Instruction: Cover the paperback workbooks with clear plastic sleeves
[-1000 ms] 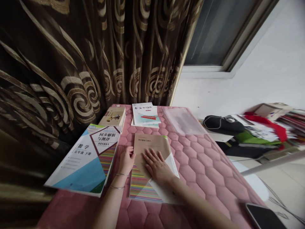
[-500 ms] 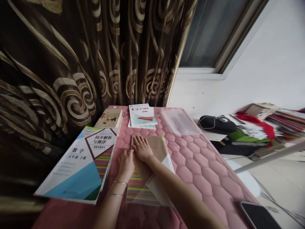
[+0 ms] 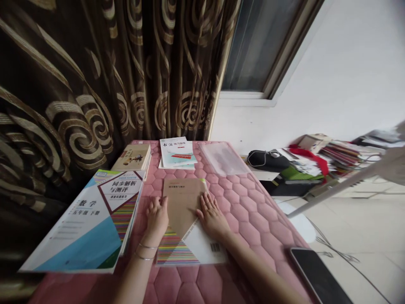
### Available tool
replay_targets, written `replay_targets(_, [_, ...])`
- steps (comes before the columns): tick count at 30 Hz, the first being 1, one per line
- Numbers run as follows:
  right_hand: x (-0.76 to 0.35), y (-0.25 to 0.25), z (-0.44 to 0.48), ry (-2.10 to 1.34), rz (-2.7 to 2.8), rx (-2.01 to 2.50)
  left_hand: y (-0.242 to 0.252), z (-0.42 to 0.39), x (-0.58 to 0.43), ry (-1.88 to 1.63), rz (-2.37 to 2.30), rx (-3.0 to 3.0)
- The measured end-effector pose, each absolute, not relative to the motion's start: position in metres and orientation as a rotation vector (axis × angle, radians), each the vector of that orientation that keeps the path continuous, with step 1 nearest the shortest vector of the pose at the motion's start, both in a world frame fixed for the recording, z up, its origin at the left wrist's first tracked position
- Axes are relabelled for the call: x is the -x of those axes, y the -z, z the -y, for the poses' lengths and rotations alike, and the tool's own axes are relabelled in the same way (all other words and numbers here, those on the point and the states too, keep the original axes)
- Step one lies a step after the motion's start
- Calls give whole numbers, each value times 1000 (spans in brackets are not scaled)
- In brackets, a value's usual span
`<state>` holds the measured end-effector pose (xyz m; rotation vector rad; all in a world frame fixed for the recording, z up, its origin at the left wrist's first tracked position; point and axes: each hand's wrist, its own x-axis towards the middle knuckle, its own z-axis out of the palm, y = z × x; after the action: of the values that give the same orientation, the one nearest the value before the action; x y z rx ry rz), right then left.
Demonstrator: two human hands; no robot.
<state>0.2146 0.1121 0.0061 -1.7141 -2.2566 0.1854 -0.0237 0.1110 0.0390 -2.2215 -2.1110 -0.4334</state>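
Observation:
A closed workbook (image 3: 183, 207) in a clear cover lies on the pink quilted surface, its brown, white and striped side facing up. My right hand (image 3: 213, 215) rests on the book's right part, palm down with fingers stretched out. At the left edge of the book is my left hand (image 3: 157, 217), its fingers loosely bent and its thumb apart from them along the edge. Whether those fingertips press on the quilted surface is hard to see. Two thin bracelets circle the left wrist.
A stack topped by a maths workbook (image 3: 82, 228) lies at left, with tan-covered books (image 3: 131, 157) behind it. Calligraphy booklets (image 3: 179, 153) and a clear plastic sleeve (image 3: 223, 158) lie at the far end. A phone (image 3: 318, 274) sits at the right edge, near a slanted white pole (image 3: 319, 196).
My right hand has slid right from the book's upper left to its right side. My left hand stays by the left edge. The view has shifted slightly right.

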Motion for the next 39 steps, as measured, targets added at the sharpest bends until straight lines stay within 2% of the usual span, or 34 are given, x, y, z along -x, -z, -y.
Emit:
replay_targets(4, [-196,-16,-111,-201,2239,1793,-39,-109,16,517,1958,2290])
replay_targets(7, [-173,-25,-113,-288,2269,1686,-41,-115,-1,540,1817,2477])
replay_targets(11, [-154,-40,-135,-423,2276,1627,-51,-143,-28,481,1725,2664])
replay_targets(14, [-158,-45,-160,-360,2269,1720,-55,-168,-37,403,1755,2707])
replay_targets(20, [-182,-33,-187,-235,2172,2014,-40,-182,-24,382,1888,2500])
replay_targets(27, [-185,-36,-183,-162,2110,2126,-43,-178,0,398,2011,2283])
replay_targets(31, [-172,-37,-157,61,2079,2107,-51,-154,-12,317,1991,2178])
replay_targets(35, [-155,-18,-100,8,2329,1824,-38,-97,-34,269,1806,2328])
replay_targets(39, [-165,7,-46,134,2385,1570,-19,-39,-22,336,1603,2417])
